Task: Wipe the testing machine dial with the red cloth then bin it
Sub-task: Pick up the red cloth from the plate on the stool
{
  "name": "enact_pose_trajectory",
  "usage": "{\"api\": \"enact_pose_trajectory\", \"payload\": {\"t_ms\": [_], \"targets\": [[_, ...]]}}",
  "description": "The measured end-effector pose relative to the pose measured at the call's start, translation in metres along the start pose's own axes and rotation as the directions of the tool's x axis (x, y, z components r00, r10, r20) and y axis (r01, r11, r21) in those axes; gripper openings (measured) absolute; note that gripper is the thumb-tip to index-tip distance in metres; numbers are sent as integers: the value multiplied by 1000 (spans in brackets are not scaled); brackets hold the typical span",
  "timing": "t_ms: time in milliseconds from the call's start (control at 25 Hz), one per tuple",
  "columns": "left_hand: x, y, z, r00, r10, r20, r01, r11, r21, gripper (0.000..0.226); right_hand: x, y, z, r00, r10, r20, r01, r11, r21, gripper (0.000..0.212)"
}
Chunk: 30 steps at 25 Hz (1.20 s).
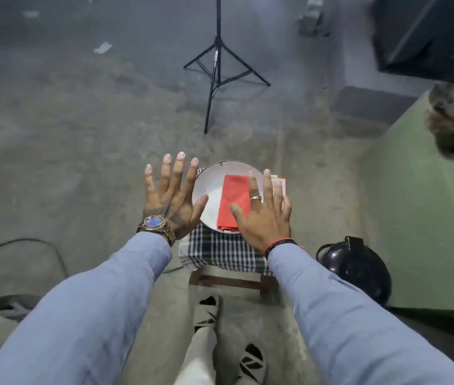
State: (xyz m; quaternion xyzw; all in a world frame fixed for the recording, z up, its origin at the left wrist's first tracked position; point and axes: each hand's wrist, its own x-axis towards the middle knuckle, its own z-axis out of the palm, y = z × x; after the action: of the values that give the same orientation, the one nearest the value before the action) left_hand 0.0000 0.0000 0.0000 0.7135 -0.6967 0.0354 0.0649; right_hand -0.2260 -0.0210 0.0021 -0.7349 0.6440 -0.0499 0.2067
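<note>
Both hands are spread wide and empty, palms down: the left hand (174,194) beside the white plate (209,187), the right hand (264,211) over the folded red cloth (234,200) lying on it, atop a checked-cloth-covered stool (220,251)

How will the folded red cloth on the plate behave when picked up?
The red cloth looks thin and soft, so it is probably floppy and light and may unfold. The plate beneath looks smooth, so the cloth may slide.

- A workshop or industrial floor: bare, stained concrete floor (81,120) across the frame.
- Green painted machine body (425,218) at right.
- Black tripod stand (217,65) at upper centre.
- Loose cable (26,243) at left.
</note>
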Motion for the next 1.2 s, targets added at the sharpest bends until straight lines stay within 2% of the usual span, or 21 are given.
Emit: {"api": "enact_pose_trajectory", "payload": {"t_ms": [120, 200, 280, 400, 480, 560, 640, 760, 840, 880, 960, 1000, 1080, 1120, 1200], "targets": [[28, -5, 45, 1000, -13, 26, 13, 1000, -22, 84, 54, -2, 41, 989, 112, 96, -127, 978, 168, 87], [44, -9, 71, 1000, -18, 23, 19, 998, -52, 83, 92, -6, 65, 955, 270, 125, -295, 920, 260, 86], [60, -21, 89, 1000, -19, 15, 20, 997, -69, 82, 126, -11, 84, 873, 460, 162, -488, 822, 294, 93], [77, -39, 105, 1000, -19, -5, 19, 998, -64, 82, 156, -15, 100, 703, 676, 223, -710, 649, 272, 114], [85, -44, 108, 1000, -23, -18, 22, 998, -66, 82, 167, -14, 109, 642, 729, 239, -764, 582, 279, 117], [94, -46, 110, 1000, -16, -13, 15, 998, -66, 82, 174, -11, 113, 605, 740, 294, -793, 526, 307, 112], [101, -46, 113, 999, -8, -32, 6, 998, -64, 82, 177, -4, 116, 621, 706, 340, -782, 530, 328, 100], [108, -44, 113, 999, -4, -44, 2, 998, -55, 82, 171, -1, 112, 690, 625, 365, -723, 581, 374, 70], [110, -43, 109, 998, -6, -65, 2, 998, -55, 82, 162, -3, 104, 749, 542, 382, -661, 562, 497, 51], [111, -43, 106, 998, -7, -68, 4, 999, -49, 82, 158, -4, 101, 772, 492, 403, -626, 479, 616, 47], [113, -42, 96, 997, -10, -72, 7, 999, -40, 82, 155, 0, 93, 793, 334, 509, -576, 141, 805, 54], [116, -40, 88, 997, -5, -83, 3, 1000, -30, 82, 152, 1, 84, 800, 209, 562, -569, -31, 822, 59], [121, -37, 69, 994, -4, -105, 2, 1000, -19, 83, 141, 5, 62, 805, 30, 593, -572, -227, 788, 68], [124, -36, 59, 994, -19, -110, 16, 999, -30, 84, 135, 8, 53, 832, -29, 555, -532, -327, 781, 70], [129, -29, 31, 990, -48, -135, 42, 998, -48, 84, 122, 11, 30, 922, -92, 377, -366, -530, 765, 69]]}}
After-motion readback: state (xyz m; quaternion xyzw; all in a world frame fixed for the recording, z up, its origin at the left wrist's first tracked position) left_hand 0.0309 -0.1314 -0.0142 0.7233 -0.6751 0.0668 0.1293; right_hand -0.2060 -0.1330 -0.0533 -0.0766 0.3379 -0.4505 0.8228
